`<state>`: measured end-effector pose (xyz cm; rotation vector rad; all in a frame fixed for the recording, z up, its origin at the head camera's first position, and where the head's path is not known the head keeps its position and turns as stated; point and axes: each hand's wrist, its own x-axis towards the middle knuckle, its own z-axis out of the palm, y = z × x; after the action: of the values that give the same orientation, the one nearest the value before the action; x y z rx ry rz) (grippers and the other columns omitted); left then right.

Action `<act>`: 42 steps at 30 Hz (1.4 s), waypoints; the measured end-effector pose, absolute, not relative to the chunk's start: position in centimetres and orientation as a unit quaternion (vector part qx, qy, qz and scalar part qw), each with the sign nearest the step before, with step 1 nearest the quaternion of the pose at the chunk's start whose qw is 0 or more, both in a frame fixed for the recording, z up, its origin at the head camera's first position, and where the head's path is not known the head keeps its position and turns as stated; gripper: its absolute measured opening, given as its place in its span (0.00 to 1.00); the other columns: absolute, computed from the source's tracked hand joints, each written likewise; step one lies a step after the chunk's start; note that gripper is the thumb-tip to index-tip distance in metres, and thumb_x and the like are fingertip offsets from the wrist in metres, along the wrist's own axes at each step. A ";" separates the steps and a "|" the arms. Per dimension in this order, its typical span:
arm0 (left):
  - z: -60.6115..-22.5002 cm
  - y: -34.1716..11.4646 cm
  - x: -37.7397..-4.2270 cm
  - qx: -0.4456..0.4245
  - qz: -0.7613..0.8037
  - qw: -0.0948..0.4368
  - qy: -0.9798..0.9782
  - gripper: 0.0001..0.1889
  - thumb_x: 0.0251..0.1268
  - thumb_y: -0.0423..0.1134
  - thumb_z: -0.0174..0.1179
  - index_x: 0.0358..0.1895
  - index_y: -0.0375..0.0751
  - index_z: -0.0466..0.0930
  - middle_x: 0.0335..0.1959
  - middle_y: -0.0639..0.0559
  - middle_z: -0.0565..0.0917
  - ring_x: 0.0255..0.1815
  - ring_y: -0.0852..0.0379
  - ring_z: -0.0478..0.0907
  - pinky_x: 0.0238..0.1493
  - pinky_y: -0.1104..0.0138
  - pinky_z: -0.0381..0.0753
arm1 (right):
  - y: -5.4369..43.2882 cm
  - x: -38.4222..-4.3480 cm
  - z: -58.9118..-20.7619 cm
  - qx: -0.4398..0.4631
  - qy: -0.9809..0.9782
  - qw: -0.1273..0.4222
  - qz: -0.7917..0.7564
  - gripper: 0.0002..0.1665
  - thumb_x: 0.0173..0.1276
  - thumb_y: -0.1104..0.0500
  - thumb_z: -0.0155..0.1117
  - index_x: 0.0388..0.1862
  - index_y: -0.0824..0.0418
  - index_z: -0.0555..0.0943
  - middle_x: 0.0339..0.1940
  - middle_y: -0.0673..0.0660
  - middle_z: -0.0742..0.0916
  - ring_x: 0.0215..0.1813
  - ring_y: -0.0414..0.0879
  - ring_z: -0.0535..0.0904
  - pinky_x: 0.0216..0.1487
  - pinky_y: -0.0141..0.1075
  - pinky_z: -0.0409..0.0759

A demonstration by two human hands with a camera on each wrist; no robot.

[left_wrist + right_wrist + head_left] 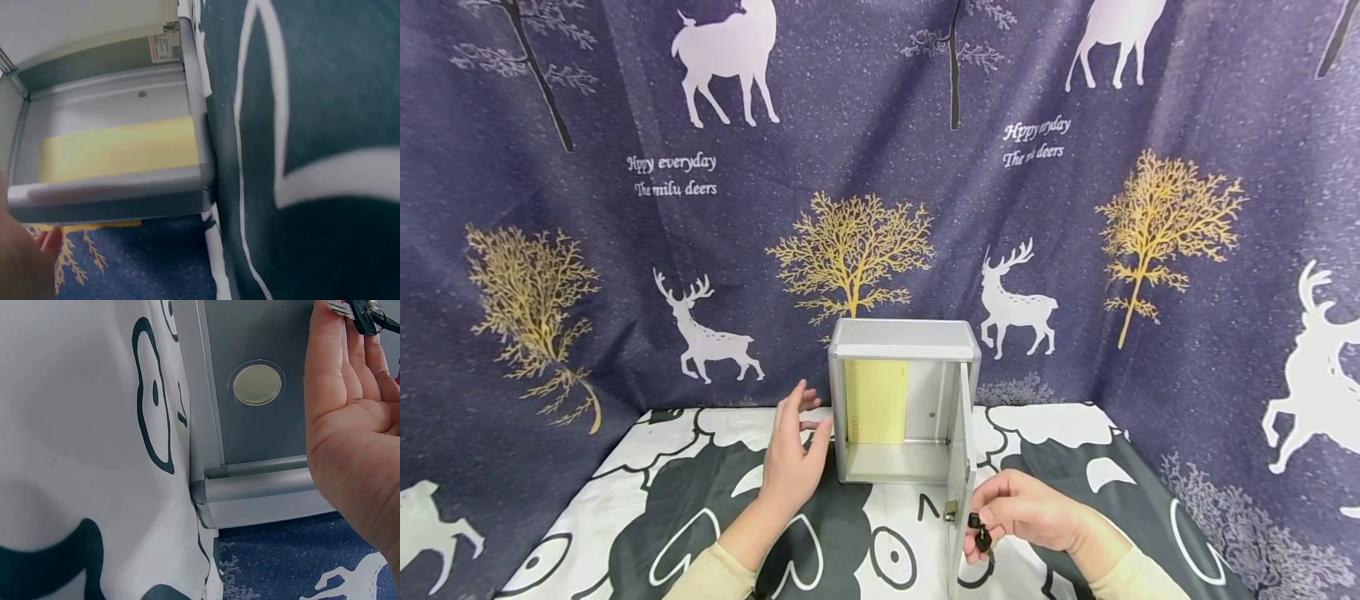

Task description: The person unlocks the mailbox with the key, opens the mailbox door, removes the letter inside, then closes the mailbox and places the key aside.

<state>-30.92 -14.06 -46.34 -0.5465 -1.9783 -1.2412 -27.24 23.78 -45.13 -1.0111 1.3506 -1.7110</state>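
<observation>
A grey metal lock box (904,333) stands on the cloth with its door (961,467) swung out toward me on the right. Inside, a yellow envelope (880,400) leans on the back wall. My left hand (793,454) is beside the box's left side, fingers loosely extended, holding nothing; whether it touches the box I cannot tell. Just outside the door, my right hand (1022,512) pinches keys (982,537) with black heads. A silver key blade (340,307) shows at the fingertips in the right wrist view. The lock (951,510) sits on the door's inner face.
A black-and-white patterned cloth (895,558) covers the surface under the box. Behind it hangs a dark blue curtain (880,158) with deer and trees. The door's outer face carries a round pale disc (256,384). A printed label (164,48) shows in the left wrist view.
</observation>
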 end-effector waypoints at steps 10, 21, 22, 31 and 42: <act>-45.7 -12.6 -29.4 -0.300 -0.474 0.420 -0.713 0.23 0.75 0.21 0.63 0.71 0.28 0.74 0.53 0.41 0.80 0.49 0.48 0.83 0.50 0.66 0.86 | 23.7 -27.2 -45.1 -0.400 0.514 0.358 -0.669 0.21 0.80 0.73 0.47 0.46 1.00 0.59 0.48 0.61 0.95 0.51 0.52 0.94 0.56 0.44 0.91; -45.7 -10.5 -28.1 -0.339 -0.490 0.314 -0.739 0.28 0.80 0.26 0.64 0.77 0.37 0.69 0.63 0.44 0.81 0.60 0.43 0.84 0.55 0.56 0.90 | 23.9 -27.2 -45.1 -0.397 0.512 0.357 -0.672 0.22 0.80 0.73 0.48 0.46 1.00 0.60 0.47 0.61 0.95 0.50 0.52 0.94 0.56 0.44 0.91; -45.7 -10.3 -28.0 -0.337 -0.497 0.302 -0.741 0.28 0.80 0.27 0.64 0.78 0.36 0.69 0.64 0.43 0.81 0.62 0.42 0.84 0.56 0.56 0.90 | 23.9 -27.2 -45.2 -0.397 0.512 0.357 -0.672 0.22 0.80 0.73 0.48 0.46 1.00 0.60 0.47 0.61 0.95 0.51 0.52 0.94 0.56 0.44 0.91; -45.8 -8.5 -27.7 -0.271 -0.526 0.218 -0.776 0.33 0.85 0.36 0.64 0.84 0.31 0.62 0.80 0.36 0.72 0.81 0.39 0.71 0.75 0.48 0.79 | 24.0 -27.3 -45.3 -0.387 0.523 0.361 -0.668 0.23 0.80 0.72 0.49 0.48 1.00 0.60 0.47 0.60 0.95 0.50 0.52 0.94 0.54 0.43 0.92; -45.2 -6.7 -29.1 -0.152 -0.568 0.121 -0.800 0.49 0.86 0.50 0.63 0.90 0.28 0.44 0.89 0.26 0.51 0.89 0.27 0.53 0.83 0.35 0.63 | 24.2 -27.5 -45.4 -0.383 0.534 0.358 -0.663 0.24 0.80 0.71 0.49 0.48 0.99 0.62 0.47 0.60 0.95 0.50 0.51 0.94 0.54 0.44 0.92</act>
<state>-29.06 -6.66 -45.20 -0.4442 -2.3351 -1.6598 -27.48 24.24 -45.38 -0.9879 1.3787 -1.7106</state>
